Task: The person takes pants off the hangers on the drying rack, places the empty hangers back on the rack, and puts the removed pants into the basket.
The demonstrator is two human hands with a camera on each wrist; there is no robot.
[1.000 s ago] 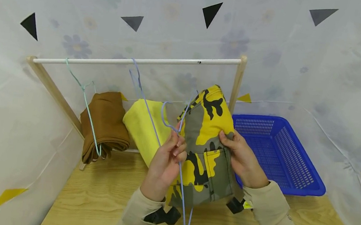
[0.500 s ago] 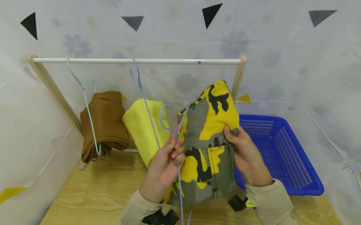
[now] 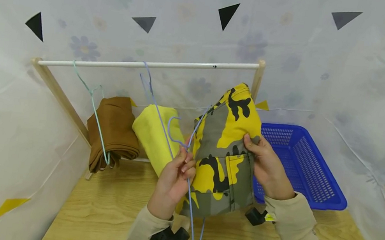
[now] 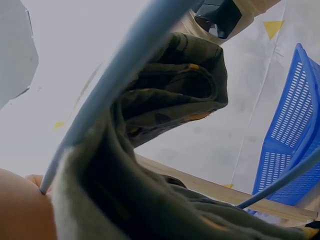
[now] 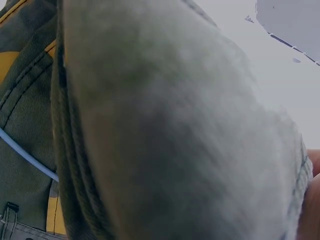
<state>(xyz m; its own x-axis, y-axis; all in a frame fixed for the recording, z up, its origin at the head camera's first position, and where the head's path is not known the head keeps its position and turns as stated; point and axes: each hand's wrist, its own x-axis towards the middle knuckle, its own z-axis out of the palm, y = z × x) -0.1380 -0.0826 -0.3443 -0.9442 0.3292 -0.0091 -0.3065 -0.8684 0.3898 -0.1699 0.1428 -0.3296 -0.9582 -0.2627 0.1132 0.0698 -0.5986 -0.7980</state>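
Observation:
My left hand (image 3: 173, 182) pinches a lavender-blue wire hanger (image 3: 191, 217) just below its hook. One side of this hanger crosses the left part of folded camouflage trousers (image 3: 211, 137), and its lower end shows beneath them. With thumb on top, my right hand (image 3: 267, 163) holds the trousers by their right edge; its other fingers are hidden behind the cloth. Up close in the left wrist view, the hanger wire (image 4: 112, 85) runs past the layered folds of the trousers (image 4: 175, 110). Blurred trouser cloth (image 5: 175, 125) fills most of the right wrist view.
A clothes rack with a white bar (image 3: 177, 66) stands behind the hands. From it hang a brown garment (image 3: 112, 127) on a mint hanger (image 3: 97, 117) and a yellow garment (image 3: 152, 135) on another lavender hanger (image 3: 158, 110). A blue basket (image 3: 327, 177) sits on the wooden table (image 3: 105, 212) at right.
The right hand and the trousers have shifted to the right, with the top of the trousers a little higher. The left hand keeps its pinch on the hanger, whose hook has dipped slightly.

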